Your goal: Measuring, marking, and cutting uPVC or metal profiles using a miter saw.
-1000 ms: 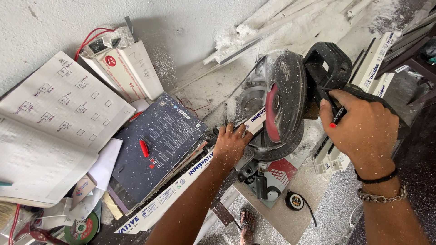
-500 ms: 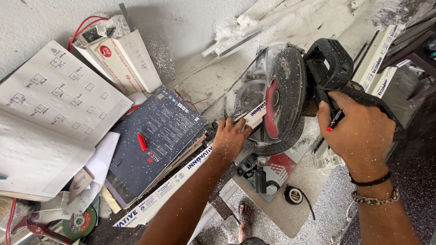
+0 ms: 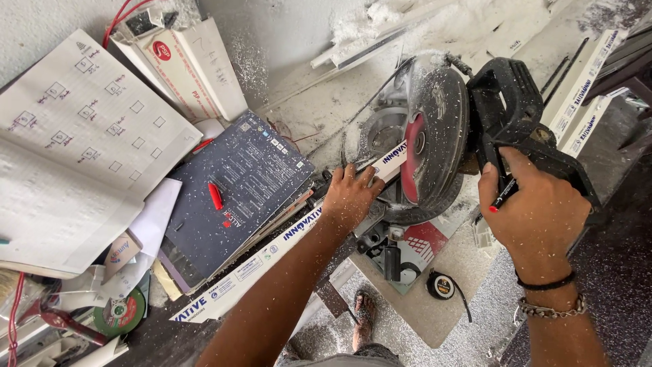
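Left hand [image 3: 350, 197] pressing white strip [image 3: 272, 248] flat beside saw blade [image 3: 435, 143]; right hand [image 3: 536, 211] gripping saw handle [image 3: 516, 115], blade entering strip, cut unfinished.

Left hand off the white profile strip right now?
No, the left hand lies flat on the white profile strip, next to the saw blade.

Both forearms are bare; the right hand [image 3: 540, 217] wears a thin black wrist band [image 3: 545, 283] and a silver chain bracelet [image 3: 550, 309].
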